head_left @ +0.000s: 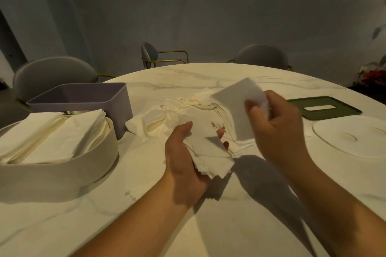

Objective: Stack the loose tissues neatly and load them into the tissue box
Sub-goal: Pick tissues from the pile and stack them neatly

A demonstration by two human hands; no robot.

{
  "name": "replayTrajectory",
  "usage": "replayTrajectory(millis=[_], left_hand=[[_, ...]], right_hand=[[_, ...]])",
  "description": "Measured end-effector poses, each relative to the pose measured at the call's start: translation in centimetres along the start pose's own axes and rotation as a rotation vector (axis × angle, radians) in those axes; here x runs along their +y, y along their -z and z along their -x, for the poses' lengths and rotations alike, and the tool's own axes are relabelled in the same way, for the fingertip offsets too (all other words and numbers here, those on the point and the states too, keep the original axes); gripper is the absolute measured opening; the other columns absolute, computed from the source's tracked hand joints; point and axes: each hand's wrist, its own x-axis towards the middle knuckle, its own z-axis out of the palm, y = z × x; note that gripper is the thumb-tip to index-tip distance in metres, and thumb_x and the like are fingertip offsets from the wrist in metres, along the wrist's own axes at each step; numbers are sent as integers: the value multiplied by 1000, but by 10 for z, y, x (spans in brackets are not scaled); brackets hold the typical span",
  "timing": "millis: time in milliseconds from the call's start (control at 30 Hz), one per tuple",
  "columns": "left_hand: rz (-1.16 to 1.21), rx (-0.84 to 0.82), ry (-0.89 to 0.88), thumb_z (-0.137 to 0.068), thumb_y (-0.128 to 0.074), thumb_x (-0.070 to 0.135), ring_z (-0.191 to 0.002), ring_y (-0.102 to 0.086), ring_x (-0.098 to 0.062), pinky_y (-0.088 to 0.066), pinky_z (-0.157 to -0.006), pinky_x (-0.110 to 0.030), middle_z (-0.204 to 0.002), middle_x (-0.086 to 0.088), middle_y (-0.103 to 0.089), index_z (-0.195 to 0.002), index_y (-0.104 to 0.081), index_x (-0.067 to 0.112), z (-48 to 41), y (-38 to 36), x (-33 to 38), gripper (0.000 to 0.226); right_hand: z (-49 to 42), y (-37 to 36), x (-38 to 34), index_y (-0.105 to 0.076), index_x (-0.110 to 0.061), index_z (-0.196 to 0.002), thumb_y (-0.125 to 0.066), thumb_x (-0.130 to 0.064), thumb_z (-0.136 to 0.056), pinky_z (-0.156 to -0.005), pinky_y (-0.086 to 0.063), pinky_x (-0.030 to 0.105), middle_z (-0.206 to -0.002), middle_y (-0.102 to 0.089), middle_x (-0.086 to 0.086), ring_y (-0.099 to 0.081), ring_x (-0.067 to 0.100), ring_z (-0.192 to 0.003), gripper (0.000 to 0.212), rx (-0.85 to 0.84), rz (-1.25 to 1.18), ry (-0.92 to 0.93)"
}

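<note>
My left hand [183,156] holds a small stack of white tissues [206,152] from below, thumb on top, just above the table. My right hand [277,129] pinches a single white tissue [240,108] raised over the stack, to its right. Behind both hands a loose heap of crumpled tissues [181,110] lies on the marble table [208,225]. At the left stands a round white tissue box [69,173] filled with a neat pile of tissues [52,137]. Behind it sits a purple rectangular tissue box [117,104], open on top.
A round white lid [355,137] lies at the right, with a dark green slotted lid [325,107] behind it. Grey chairs [52,75] ring the far side of the table.
</note>
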Motion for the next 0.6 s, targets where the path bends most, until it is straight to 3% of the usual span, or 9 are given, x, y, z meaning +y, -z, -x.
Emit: replayTrajectory(millis=[67,133,200,267,333,400,533,600], left_hand=[[-2,-35,22,-77,-52,20,-86,-60,-34,-47,-86,-43,-96,-18,-66,-95,-74,3,0,0,-3,34],[-14,-55,29,-66,-54,15,-91,-61,-36,-50,-86,-46,-104,-19,-65,-118,-62,4,1,-1,-6,53],[-78,-75,49,-64,-54,11,-82,-63,-34,-51,-81,-45,-94,-17,-67,-111,-65,5,1,-2,-9,49],[-135,-115,55,-67,-54,12,-76,-64,-31,-49,-83,-43,-84,-16,-67,-89,-74,7,3,-2,-10,30],[-185,-127,51,-68,-57,17,-70,-66,-26,-50,-76,-38,-79,-14,-68,-75,-76,9,4,-3,-11,23],[-188,-115,66,-67,-59,25,-67,-66,-24,-50,-71,-34,-75,-12,-68,-73,-75,8,4,-3,-12,25],[-142,-86,107,-77,-58,39,-69,-70,-24,-51,-75,-35,-75,-11,-71,-68,-78,9,4,-4,-12,38],[-134,-73,120,-75,-60,40,-72,-70,-26,-52,-76,-37,-78,-13,-71,-74,-78,7,5,-5,-11,37]], right_hand=[[-4,3,3,-48,-28,-98,-60,-29,-91,-73,-46,20,-91,-52,-18,-55,9,-75,14,90,79,-143],[-3,4,3,-53,-27,-94,-61,-25,-91,-72,-47,20,-87,-55,-15,-54,8,-72,9,66,143,-150],[2,0,1,-63,-22,-89,-61,-20,-90,-67,-52,25,-86,-63,-8,-58,10,-72,4,-54,201,-134],[8,-6,-4,-72,-19,-94,-61,-17,-88,-72,-56,33,-87,-67,-6,-60,12,-75,13,-199,247,-122],[14,-10,-11,-74,-24,-98,-61,-22,-88,-70,-53,25,-83,-63,-14,-60,6,-76,17,-296,244,-90],[16,-12,-16,-74,-27,-98,-60,-28,-89,-68,-48,19,-80,-60,-18,-59,4,-74,16,-329,251,-70],[16,-11,-22,-73,-31,-97,-51,-43,-88,-70,-50,21,-86,-67,-16,-61,6,-76,27,-444,251,-72],[18,-10,-26,-74,-31,-86,-48,-45,-86,-62,-46,19,-74,-67,-18,-61,5,-70,30,-474,112,-36]])
